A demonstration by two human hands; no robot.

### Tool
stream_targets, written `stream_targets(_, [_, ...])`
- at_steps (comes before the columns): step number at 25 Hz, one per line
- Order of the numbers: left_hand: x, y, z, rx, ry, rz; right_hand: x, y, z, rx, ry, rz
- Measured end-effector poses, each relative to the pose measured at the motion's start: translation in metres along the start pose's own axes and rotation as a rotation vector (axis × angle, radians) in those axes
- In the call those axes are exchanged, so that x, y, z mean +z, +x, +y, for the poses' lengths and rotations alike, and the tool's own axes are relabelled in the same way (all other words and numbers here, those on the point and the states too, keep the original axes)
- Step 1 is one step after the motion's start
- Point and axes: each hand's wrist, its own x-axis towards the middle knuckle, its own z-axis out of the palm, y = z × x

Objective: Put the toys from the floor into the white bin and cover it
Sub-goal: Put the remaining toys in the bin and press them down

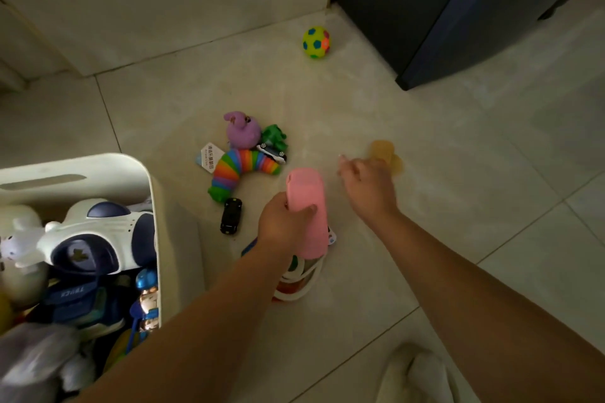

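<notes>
Left hand (284, 219): grips the pink toy (307, 206) round its middle, above the floor just right of the bin.
Right hand (370, 186): at the blurred orange toy (384, 152); too smeared to tell if it is open or holding.
White bin (140, 170): near-left floor, uncovered, piled with toys.
Still on floor: rainbow slug (242, 170), black car (231, 215), ball (316, 42) by the far wall.
Risk: the bin looks crowded, so added toys may stand too high for the cover to seat; a nudged ball could roll away.
</notes>
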Motion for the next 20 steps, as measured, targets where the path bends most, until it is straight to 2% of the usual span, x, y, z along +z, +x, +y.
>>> stream_targets(1, [-0.001, 0.000, -0.001, -0.014, -0.007, 0.019, 0.000, 0.011, 0.007, -0.017, -0.228, 0.106])
stream_targets(2, [-0.001, 0.000, -0.002, -0.023, -0.016, 0.024, -0.001, 0.022, 0.015, 0.032, -0.351, 0.059])
stream_targets(5, [-0.001, -0.008, 0.003, -0.019, -0.062, 0.011, 0.004, 0.043, 0.035, 0.173, -0.449, -0.255])
stream_targets(6, [-0.001, -0.012, 0.004, -0.020, -0.076, 0.000, 0.009, 0.046, 0.037, 0.157, -0.483, -0.255])
stream_targets(10, [-0.010, -0.027, 0.007, 0.003, -0.096, -0.009, 0.018, 0.029, 0.028, 0.048, -0.501, -0.083])
stream_targets(14, [-0.030, -0.036, 0.007, 0.053, -0.081, 0.023, 0.026, -0.011, 0.028, 0.005, -0.514, 0.018])
stream_targets(16, [-0.044, -0.047, 0.009, 0.091, -0.088, 0.034, 0.028, -0.025, 0.020, 0.038, -0.398, 0.064])
stream_targets(17, [-0.051, -0.054, 0.011, 0.117, -0.085, 0.037, 0.023, -0.032, 0.010, 0.071, -0.263, 0.119])
stream_targets(20, [-0.081, -0.080, 0.020, 0.195, -0.064, 0.036, -0.003, -0.051, -0.037, 0.185, 0.323, 0.223])
